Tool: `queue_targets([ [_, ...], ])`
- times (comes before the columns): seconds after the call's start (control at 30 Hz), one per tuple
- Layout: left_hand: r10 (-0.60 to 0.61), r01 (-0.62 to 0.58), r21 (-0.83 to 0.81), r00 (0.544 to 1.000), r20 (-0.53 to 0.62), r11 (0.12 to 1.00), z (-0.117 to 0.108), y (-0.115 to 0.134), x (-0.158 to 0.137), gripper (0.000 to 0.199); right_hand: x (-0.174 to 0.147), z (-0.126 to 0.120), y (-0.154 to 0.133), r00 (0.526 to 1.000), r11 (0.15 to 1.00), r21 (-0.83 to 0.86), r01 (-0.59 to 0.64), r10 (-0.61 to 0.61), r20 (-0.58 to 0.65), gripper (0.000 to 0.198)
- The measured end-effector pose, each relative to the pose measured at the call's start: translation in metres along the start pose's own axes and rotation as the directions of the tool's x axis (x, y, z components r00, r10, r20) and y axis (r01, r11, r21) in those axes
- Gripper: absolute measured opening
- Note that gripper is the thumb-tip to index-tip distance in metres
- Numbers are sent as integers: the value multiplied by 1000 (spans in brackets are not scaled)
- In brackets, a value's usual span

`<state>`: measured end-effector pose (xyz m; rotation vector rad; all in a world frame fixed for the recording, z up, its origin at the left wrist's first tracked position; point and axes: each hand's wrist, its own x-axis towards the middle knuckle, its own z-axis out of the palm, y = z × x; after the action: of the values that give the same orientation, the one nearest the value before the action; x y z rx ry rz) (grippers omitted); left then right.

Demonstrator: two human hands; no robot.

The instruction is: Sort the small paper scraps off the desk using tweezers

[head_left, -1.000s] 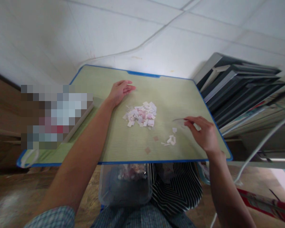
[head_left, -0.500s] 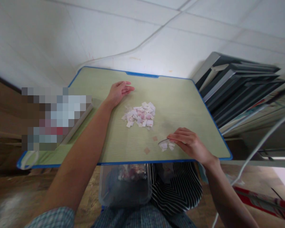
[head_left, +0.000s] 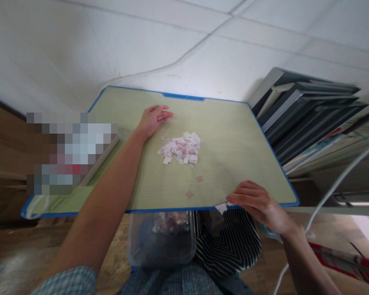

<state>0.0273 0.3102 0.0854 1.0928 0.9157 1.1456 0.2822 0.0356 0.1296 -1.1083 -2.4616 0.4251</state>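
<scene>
The right hand (head_left: 254, 199) has its grip pinched on a thin strip (head_left: 221, 203), low at the counter's (head_left: 230, 135) near edge, presumably to guide white scraps (head_left: 223, 208) along. The left hand (head_left: 154, 119), half-open, apparently empty, rests beyond the paper-scrap pile (head_left: 182, 147).

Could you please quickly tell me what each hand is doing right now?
Left hand: loosely open, holding nothing visible, beside the paper pile.
Right hand: pinched shut on a thin strip, with white scraps at the table's near edge.

The right fingers (head_left: 240, 198) partly hide white scraps (head_left: 222, 208)
</scene>
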Motion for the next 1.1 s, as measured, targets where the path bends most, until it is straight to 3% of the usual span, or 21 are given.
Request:
queue_targets([
  [0.17, 9, -9, 28, 1000, -1, 1000, -1, -2, 1, 24, -11, -2, -6, 999, 999, 27, -38, 38, -28, 17],
  [0.27, 12, -13, 41, 1000, 6, 999, -2, -2, 2, 24, -17, -3, -4, 982, 992, 17, -128, 129, -141, 14],
  [0.33, 12, -12, 32, 1000, 15, 999, -2, -2, 2, 22, -17, -2, 1, 930, 961, -9, -276, 265, -256, 14],
  [0.43, 8, -8, -1, 1000, 15, 1000, -1, -1, 1, 20, -9, 3, 13, 814, 875, 1, -483, 450, -367, 17],
  [0.5, 1, -1, -13, 1000, 8, 1000, -1, 0, 0, 20, 3, 10, 18, 759, 831, 40, -555, 525, -384, 21],
  [0.57, -3, 3, -17, 1000, 6, 1000, 0, 1, -1, 20, 19, 18, 18, 740, 811, 96, -577, 569, -360, 24],
  [0.8, -18, 18, -17, 1000, 0, 1000, 1, 1, -1, 19, 65, 46, -3, 811, 838, 191, -511, 543, -217, 24],
  [1.1, -8, 9, -36, 1000, 30, 999, 0, 0, -1, 20, 84, 56, -21, 928, 916, 179, -360, 372, -37, 21],
])
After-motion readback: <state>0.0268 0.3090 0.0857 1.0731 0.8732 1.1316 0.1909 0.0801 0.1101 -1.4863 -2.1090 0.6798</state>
